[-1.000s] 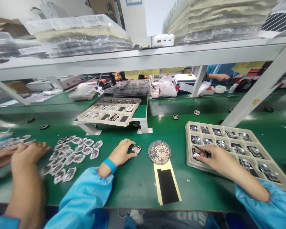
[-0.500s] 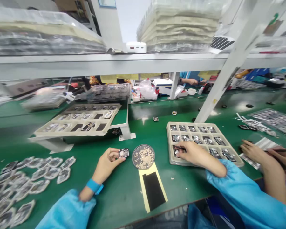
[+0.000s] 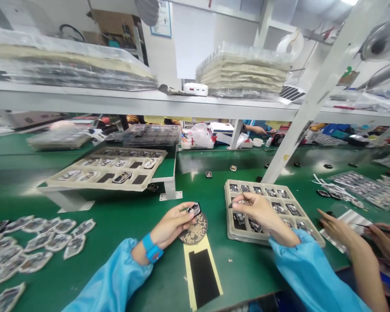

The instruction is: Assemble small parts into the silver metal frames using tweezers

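Observation:
Pinched in my left hand (image 3: 177, 221) is a small rounded-square watch case (image 3: 194, 209) with a dark frame and pale middle. It hangs over the edge of a round dish (image 3: 195, 229) strewn with tiny beige bits. My right hand (image 3: 258, 212) is closed above the near-left part of a cream compartment tray (image 3: 229, 232), whose pockets hold small shiny assemblies (image 3: 238, 220). Its fingers grip a thin dark tool (image 3: 243, 198), partly hidden by the hand. A small dark piece (image 3: 232, 205) shows at the fingertips; whether the tool holds it I cannot tell.
A black sheet on yellow backing (image 3: 204, 277) lies below the dish. Many wrapped parts (image 3: 35, 242) spread at left, beside a raised tray (image 3: 136, 184). A co-worker's hands (image 3: 341, 232) work at right. A slanted white post (image 3: 299, 125) rises behind the tray; a shelf (image 3: 117, 102) crosses above.
My left hand has brought the watch case rightward, over the dish. My right hand has lifted from the tray's near-left pocket. The whole view has also shifted with my head.

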Tool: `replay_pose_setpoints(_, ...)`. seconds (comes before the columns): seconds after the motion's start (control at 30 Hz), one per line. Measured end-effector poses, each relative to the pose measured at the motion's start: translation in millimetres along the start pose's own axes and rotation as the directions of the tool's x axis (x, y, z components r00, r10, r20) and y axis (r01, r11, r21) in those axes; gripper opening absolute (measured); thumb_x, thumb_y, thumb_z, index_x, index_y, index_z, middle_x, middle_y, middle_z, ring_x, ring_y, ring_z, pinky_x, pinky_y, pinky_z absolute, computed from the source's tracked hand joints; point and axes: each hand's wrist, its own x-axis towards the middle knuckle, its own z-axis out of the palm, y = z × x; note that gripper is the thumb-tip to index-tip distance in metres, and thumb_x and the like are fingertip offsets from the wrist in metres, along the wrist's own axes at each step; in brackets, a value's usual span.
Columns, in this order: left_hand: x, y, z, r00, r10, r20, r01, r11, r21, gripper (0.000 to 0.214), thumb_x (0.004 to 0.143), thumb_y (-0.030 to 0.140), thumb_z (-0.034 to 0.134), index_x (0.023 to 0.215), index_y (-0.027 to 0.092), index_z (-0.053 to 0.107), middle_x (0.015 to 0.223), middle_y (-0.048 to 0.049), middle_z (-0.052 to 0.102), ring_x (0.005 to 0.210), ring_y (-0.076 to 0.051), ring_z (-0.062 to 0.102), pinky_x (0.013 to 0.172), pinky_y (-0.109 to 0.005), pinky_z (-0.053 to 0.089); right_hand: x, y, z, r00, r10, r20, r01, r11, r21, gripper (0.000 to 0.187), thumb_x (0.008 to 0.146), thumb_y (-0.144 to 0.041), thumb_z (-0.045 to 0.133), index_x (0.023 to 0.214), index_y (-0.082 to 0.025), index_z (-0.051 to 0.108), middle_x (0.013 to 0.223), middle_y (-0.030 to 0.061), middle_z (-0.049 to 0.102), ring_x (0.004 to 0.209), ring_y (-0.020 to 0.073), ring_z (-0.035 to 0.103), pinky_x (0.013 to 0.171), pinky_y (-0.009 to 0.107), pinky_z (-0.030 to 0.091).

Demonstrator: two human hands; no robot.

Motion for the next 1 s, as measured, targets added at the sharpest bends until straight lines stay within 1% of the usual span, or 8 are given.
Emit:
replay_pose_setpoints(0.1, -4.5, -3.0, 0.9, 0.998, 0.047, -0.052, -0.048, 0.999, -0.011, 0.048, 0.072, 0.028, 0.089, 0.109, 0.011, 0.064, 0.087, -0.0071, 0.071, 0.066, -0.01, 0.064, 0.05, -0.015, 0.037, 19.0, -10.3, 31.3, 1.0, 0.009, 0.03, -0.015, 0.977, 0.211, 0.039, 0.07, -0.048, 0.084, 0.088, -0.016, 0.072, 0.066, -0.0012, 0.065, 0.047, 0.0079, 0.044, 0.043, 0.022, 0.029)
replay_pose_setpoints(0.2, -8.4, -5.8, -3.1, 0.987, 0.115, -0.115, -0.114, 0.993, 0.008, 0.044, 0.073, 0.03, 0.087, 0.106, 0.011, 0.065, 0.084, -0.0057, 0.071, 0.062, -0.009, 0.063, 0.049, -0.015, 0.036, 35.5, -21.7, 62.6, 0.991, 0.041, 0.125, -0.086, 0.919, 0.384, 0.042, 0.069, -0.049, 0.085, 0.092, -0.018, 0.07, 0.06, -0.0056, 0.058, 0.038, 0.0022, 0.025, 0.039, 0.021, 0.011)
replay_pose_setpoints(0.33, -11.7, -7.7, -12.6, 0.967, 0.201, -0.156, -0.189, 0.978, 0.086, 0.05, 0.073, 0.022, 0.087, 0.116, 0.011, 0.065, 0.08, -0.0055, 0.074, 0.067, -0.011, 0.066, 0.054, -0.016, 0.041, 35.0, -17.3, 91.4, 0.971, 0.09, 0.223, -0.189, 0.857, 0.479, 0.04, 0.07, -0.046, 0.085, 0.092, -0.017, 0.069, 0.06, -0.0073, 0.054, 0.039, 0.0003, 0.02, 0.039, 0.021, 0.009)
replay_pose_setpoints(0.43, -13.6, -8.7, -16.3, 0.959, 0.245, -0.145, -0.226, 0.965, 0.136, 0.054, 0.072, 0.017, 0.086, 0.12, 0.011, 0.064, 0.096, -0.01, 0.077, 0.082, -0.015, 0.071, 0.074, -0.022, 0.052, 23.6, -1.3, 102.9, 0.947, 0.151, 0.283, -0.28, 0.818, 0.502, 0.04, 0.071, -0.045, 0.086, 0.091, -0.016, 0.068, 0.053, -0.0106, 0.044, 0.039, 0.0004, 0.017, 0.04, 0.021, 0.007)
replay_pose_setpoints(0.53, -14.7, -11.5, -14.9, 0.952, 0.278, -0.13, -0.253, 0.951, 0.179, 0.056, 0.071, 0.015, 0.086, 0.122, 0.013, 0.063, 0.112, -0.0136, 0.075, 0.102, -0.021, 0.07, 0.093, -0.031, 0.052, 15.1, 10.3, 108.6, 0.935, 0.18, 0.307, -0.322, 0.794, 0.516, 0.038, 0.073, -0.044, 0.086, 0.089, -0.015, 0.068, 0.052, -0.0108, 0.042, 0.04, 0.0005, 0.017, 0.04, 0.022, 0.006)
replay_pose_setpoints(0.77, -21.4, -13.8, -2.9, 0.961, 0.255, -0.109, -0.229, 0.95, 0.212, 0.051, 0.075, 0.018, 0.082, 0.123, 0.014, 0.065, 0.117, -0.0144, 0.074, 0.108, -0.025, 0.069, 0.092, -0.032, 0.053, 11.7, 16.0, 117.0, 0.944, 0.178, 0.279, -0.296, 0.83, 0.472, 0.038, 0.078, -0.05, 0.079, 0.075, -0.015, 0.065, 0.052, -0.0073, 0.048, 0.039, 0.0015, 0.022, 0.039, 0.021, 0.011)
replay_pose_setpoints(0.93, -28.2, -10.4, 3.8, 0.963, 0.25, -0.098, -0.225, 0.951, 0.21, 0.05, 0.075, 0.019, 0.08, 0.124, 0.015, 0.068, 0.121, -0.0141, 0.072, 0.115, -0.029, 0.066, 0.097, -0.035, 0.052, 8.6, 16.7, 120.8, 0.972, 0.099, 0.213, -0.171, 0.921, 0.351, 0.03, 0.075, -0.045, 0.081, 0.075, -0.017, 0.07, 0.068, 0.0008, 0.067, 0.058, 0.0114, 0.055, 0.056, 0.024, 0.044)
replay_pose_setpoints(1.0, -29.2, -11.5, 3.9, 0.962, 0.259, -0.086, -0.233, 0.943, 0.236, 0.049, 0.077, 0.018, 0.078, 0.125, 0.016, 0.068, 0.123, -0.0136, 0.071, 0.118, -0.03, 0.064, 0.1, -0.036, 0.05, 7.7, 16.4, 121.1, 0.97, 0.094, 0.223, -0.163, 0.934, 0.317, 0.029, 0.076, -0.045, 0.08, 0.077, -0.017, 0.072, 0.074, 0.0032, 0.071, 0.068, 0.0161, 0.063, 0.066, 0.027, 0.05)
